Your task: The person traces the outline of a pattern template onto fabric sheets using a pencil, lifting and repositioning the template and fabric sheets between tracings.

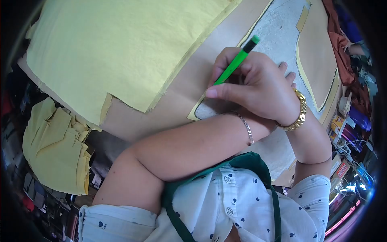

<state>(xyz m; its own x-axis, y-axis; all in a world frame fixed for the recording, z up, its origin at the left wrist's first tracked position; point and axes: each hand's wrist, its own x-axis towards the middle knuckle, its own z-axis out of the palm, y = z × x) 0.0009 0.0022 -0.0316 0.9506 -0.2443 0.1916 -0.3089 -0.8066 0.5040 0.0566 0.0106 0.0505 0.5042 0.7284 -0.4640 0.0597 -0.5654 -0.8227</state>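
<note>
My right hand (264,82), with a gold band at the wrist, is closed round a green pencil (232,68). The pencil slants, its green-capped end up and its lower tip hidden behind the thumb. This hand is above the edge of a grey, dark-rimmed pattern piece (278,30). My left forearm passes across my front and under the right wrist. Most of my left hand (290,76) is hidden behind the right; its fingertips show stretched out on the grey piece. Yellow paper edges show along the grey piece.
Large yellow paper sheets (121,44) cover the left of the brown work surface (181,90). A bundle of folded yellow paper (56,149) sits lower left. Reddish-brown cloth (338,40) hangs at the right edge, above assorted boxes and a purple container (360,118).
</note>
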